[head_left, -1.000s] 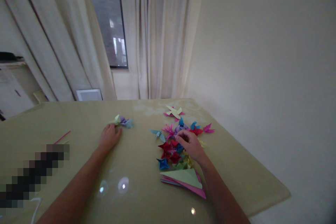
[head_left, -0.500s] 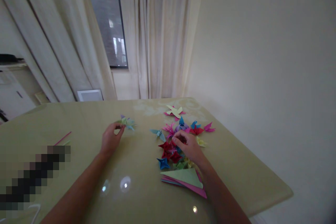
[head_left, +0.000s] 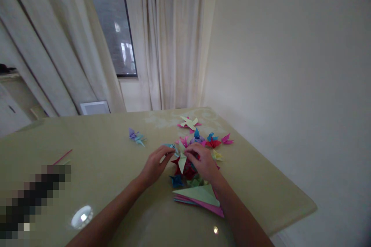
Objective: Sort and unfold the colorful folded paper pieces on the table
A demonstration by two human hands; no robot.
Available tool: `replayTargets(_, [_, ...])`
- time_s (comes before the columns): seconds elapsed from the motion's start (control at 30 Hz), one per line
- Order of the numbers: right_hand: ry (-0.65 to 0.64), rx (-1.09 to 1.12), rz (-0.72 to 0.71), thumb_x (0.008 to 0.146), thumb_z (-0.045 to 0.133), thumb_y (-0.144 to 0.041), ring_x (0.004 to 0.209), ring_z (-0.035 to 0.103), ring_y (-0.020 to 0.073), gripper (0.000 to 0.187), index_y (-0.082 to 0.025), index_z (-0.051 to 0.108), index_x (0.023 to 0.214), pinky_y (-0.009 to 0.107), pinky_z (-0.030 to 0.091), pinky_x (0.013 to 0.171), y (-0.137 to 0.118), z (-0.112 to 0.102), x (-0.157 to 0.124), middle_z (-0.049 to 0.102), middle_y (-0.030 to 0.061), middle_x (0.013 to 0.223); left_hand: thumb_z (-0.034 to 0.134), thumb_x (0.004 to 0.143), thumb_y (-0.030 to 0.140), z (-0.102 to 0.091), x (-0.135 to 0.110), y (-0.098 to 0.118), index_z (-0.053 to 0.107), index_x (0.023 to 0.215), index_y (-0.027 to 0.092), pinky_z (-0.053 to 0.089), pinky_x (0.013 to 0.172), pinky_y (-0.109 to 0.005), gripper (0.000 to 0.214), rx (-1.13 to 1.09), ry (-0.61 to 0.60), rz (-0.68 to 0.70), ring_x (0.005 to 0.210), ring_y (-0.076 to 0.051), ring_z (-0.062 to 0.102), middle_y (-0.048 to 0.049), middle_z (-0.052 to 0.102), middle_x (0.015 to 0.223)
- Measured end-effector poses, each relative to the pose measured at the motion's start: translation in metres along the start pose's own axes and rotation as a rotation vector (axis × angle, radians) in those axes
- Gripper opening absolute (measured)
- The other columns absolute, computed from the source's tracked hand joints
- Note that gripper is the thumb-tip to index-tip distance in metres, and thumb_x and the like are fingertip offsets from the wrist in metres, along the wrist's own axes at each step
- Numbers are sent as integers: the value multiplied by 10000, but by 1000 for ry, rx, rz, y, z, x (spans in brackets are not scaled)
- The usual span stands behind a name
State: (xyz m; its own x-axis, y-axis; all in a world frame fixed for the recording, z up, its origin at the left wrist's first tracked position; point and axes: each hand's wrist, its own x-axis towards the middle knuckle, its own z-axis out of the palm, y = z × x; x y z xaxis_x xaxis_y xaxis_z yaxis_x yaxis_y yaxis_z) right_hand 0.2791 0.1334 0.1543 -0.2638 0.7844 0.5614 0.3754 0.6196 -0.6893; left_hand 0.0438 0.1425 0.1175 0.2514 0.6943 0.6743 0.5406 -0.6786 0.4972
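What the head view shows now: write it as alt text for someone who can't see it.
A left hand and a right hand hold a pale green paper flower between them, over colourful paper flowers on a table. A stack of folded paper lies nearer the viewer.

My right hand (head_left: 204,160) pinches a pale green paper flower (head_left: 182,160) above a colourful flower pile (head_left: 189,172); my left hand (head_left: 156,164) closes in just beside it, perhaps touching. Folded sheets (head_left: 198,195) lie nearer me; a purple flower (head_left: 132,134) sits off left.
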Motion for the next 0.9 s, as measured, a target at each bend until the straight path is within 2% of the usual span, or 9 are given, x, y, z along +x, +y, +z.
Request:
replayTargets(0.07, [151, -6, 53, 967, 643, -320, 802, 679, 212, 148, -222, 748, 932, 323, 535, 770, 8, -5, 1, 742, 50, 888, 513, 1043, 336, -16, 2, -25, 708, 1112, 230, 580, 927, -398, 232, 76, 84, -78, 997, -238, 709, -92, 748, 1059])
replayTargets(0.17, [381, 9, 171, 957, 636, -404, 831, 697, 232, 218, -207, 725, 985, 346, 564, 790, 25, -13, 5, 758, 76, 938, 462, 1006, 279, -46, -4, -67, 676, 1220, 140, 467, 1071, -607, 333, 229, 206, -236, 1182, -358, 631, -204, 692, 1205])
replayTargets(0.27, [446, 54, 215, 949, 609, -402, 969, 721, 258, 302, -209, 711, 1159, 406, 583, 888, 42, -18, 8, 759, 109, 1132, 456, 982, 277, -66, -17, -96, 584, 1429, 149, 432, 1082, -653, 483, 583, 100, -518, 1351, -424, 512, -232, 552, 1479])
replayTargets(0.37, [392, 105, 214, 934, 600, -370, 1079, 717, 264, 416, -244, 657, 1326, 435, 593, 932, 49, -17, 8, 717, 111, 1288, 397, 1015, 281, -67, -24, -106, 467, 1555, 204, 449, 1062, -632, 550, 700, -103, -627, 1383, -419, 491, -193, 471, 1588])
replayTargets(0.47, [352, 144, 220, 932, 596, -366, 1097, 721, 260, 424, -251, 649, 1338, 440, 595, 948, 46, -12, 6, 682, 114, 1355, 348, 1025, 255, -62, -25, -108, 432, 1564, 184, 446, 1088, -584, 550, 692, -206, -564, 1371, -372, 527, -180, 541, 1540])
replayTargets(0.57, [328, 141, 222, 932, 609, -359, 1053, 721, 252, 368, -238, 676, 1273, 431, 595, 936, 37, -8, 4, 698, 111, 1306, 368, 1018, 274, -59, -25, -110, 437, 1538, 131, 470, 1086, -534, 543, 633, -200, -474, 1362, -348, 550, -199, 561, 1524])
replayTargets(0.67, [293, 91, 206, 932, 617, -345, 985, 708, 243, 295, -233, 710, 1189, 408, 593, 889, 28, -6, 4, 722, 96, 1205, 388, 1003, 273, -61, -27, -114, 484, 1504, 146, 492, 1073, -521, 526, 552, -180, -366, 1331, -339, 585, -182, 606, 1486])
replayTargets(0.8, [244, 44, 163, 934, 614, -291, 902, 698, 221, 216, -236, 734, 1105, 372, 575, 854, 20, -1, 3, 741, 68, 1089, 487, 952, 297, -63, -26, -115, 678, 1220, 162, 552, 1011, -484, 356, 410, -120, -253, 1138, -313, 704, -161, 758, 1215])
replayTargets(0.9, [118, 79, 170, 948, 620, -275, 845, 703, 207, 168, -227, 734, 1062, 344, 565, 808, 13, 5, 1, 756, 49, 989, 543, 968, 358, -56, -21, -97, 701, 1083, 195, 599, 910, -389, 254, 336, -30, -177, 956, -245, 745, -105, 787, 1037])
